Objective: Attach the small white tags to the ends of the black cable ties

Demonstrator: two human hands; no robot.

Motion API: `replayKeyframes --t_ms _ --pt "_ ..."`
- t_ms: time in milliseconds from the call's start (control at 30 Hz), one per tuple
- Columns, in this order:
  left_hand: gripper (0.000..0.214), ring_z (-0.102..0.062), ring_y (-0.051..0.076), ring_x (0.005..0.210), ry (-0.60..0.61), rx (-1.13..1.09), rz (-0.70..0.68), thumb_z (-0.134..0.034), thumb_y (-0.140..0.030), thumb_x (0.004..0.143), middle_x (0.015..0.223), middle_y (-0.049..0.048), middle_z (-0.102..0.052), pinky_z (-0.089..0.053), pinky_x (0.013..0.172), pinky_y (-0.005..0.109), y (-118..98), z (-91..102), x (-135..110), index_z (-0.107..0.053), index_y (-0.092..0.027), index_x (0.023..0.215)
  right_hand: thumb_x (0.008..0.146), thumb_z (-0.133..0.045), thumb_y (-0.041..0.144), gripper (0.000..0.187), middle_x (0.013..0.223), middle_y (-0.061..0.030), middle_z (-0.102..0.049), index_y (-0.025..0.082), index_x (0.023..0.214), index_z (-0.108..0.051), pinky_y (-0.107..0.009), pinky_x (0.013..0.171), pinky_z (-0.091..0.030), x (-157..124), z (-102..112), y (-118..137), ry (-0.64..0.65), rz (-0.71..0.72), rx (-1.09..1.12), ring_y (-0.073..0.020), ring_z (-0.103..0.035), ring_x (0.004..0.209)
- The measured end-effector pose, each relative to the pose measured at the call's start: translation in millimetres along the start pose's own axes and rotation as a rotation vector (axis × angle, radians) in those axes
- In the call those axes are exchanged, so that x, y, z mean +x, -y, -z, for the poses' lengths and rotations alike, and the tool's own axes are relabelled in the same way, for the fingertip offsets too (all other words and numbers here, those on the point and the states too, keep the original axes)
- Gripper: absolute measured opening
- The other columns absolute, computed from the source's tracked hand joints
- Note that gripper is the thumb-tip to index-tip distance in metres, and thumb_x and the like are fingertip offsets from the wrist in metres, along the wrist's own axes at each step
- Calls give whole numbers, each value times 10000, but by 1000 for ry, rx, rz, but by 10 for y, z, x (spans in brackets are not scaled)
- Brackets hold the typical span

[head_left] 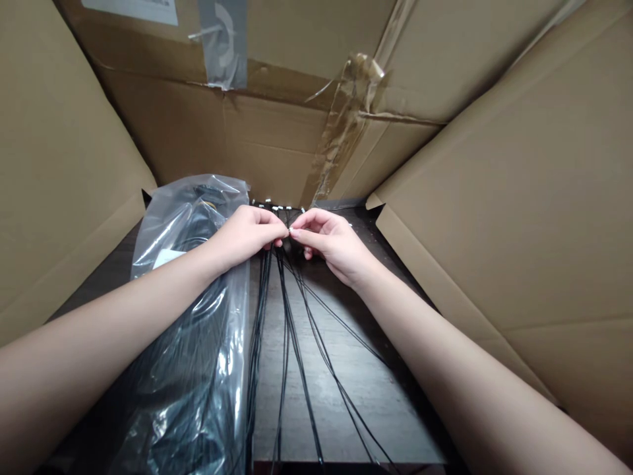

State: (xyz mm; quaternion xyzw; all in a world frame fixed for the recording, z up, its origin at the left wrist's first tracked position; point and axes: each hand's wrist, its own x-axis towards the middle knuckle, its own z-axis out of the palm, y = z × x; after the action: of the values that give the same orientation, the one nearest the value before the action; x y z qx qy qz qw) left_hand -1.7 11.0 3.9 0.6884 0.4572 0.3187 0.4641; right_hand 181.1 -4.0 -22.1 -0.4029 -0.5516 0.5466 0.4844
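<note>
My left hand [250, 232] and my right hand [333, 243] meet in front of me, fingertips nearly touching. Between them is a small white connector [291, 229], mostly covered by the fingers. Thumb and index finger of the right hand pinch it. The left hand is also closed in a pinch at the same spot, and what exactly lies in it is too small to make out. Thin black cables [291, 323] run from under the hands toward me across the dark tabletop [376, 409]. Several more white connector ends [275, 208] lie just beyond the fingers.
A clear plastic bag [198, 369] of coiled black cables lies to the left, partly under my left forearm. Cardboard walls enclose the table on the left [54, 165], right [534, 198] and back [277, 138]. Brown tape [341, 125] peels from the back one.
</note>
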Motion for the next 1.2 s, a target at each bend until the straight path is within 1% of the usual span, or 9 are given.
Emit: replayKeyframes --t_ms 200,400,500,667,800,967,1200 --pt "169 -492 112 593 1 -32 28 -634 -305 698 591 -7 -592 -339 597 262 -6 0 -9 -667 -155 629 634 -894 461 429 717 40 -595 167 798 -628 -206 446 -443 3 -11 5 25 46 -55 -53 -492 508" --pt "174 -493 110 599 5 -77 41 -639 -292 703 593 -6 -593 -350 607 261 0 3 -11 -641 -160 590 681 -861 480 414 778 30 -609 172 819 -621 -209 433 -460 -10 -33 33 14 93 -151 -45 -490 494" --pt "169 -506 110 604 9 -104 51 -639 -286 704 603 -3 -606 -365 612 256 -1 1 -7 -642 -160 591 685 -858 477 410 780 28 -612 172 821 -619 -209 428 -461 -14 -40 41 9 100 -161 -45 -490 491" --pt "163 -507 105 606 7 -104 52 -635 -279 703 602 -8 -605 -369 622 253 -2 1 -4 -639 -158 593 663 -871 463 413 759 26 -618 165 804 -623 -211 416 -457 -16 -54 42 3 86 -146 -47 -495 476" --pt "148 -496 108 598 -9 -74 34 -633 -282 689 592 -11 -591 -348 607 257 5 -1 0 -647 -157 611 645 -882 454 412 731 26 -623 164 796 -631 -213 410 -454 -18 -70 37 -25 62 -153 -50 -492 468" --pt "136 -495 110 595 -30 -62 9 -634 -278 675 593 -11 -591 -354 605 258 4 -5 -4 -657 -154 626 622 -893 453 420 678 32 -623 164 787 -636 -216 413 -451 -21 -74 34 -44 33 -131 -58 -494 464" --pt "162 -506 112 593 -23 -31 31 -648 -295 687 591 -3 -606 -356 592 258 -19 5 -15 -695 -145 647 599 -905 456 434 652 31 -619 159 787 -649 -209 426 -432 -29 -71 40 -59 -3 -75 -57 -489 471"
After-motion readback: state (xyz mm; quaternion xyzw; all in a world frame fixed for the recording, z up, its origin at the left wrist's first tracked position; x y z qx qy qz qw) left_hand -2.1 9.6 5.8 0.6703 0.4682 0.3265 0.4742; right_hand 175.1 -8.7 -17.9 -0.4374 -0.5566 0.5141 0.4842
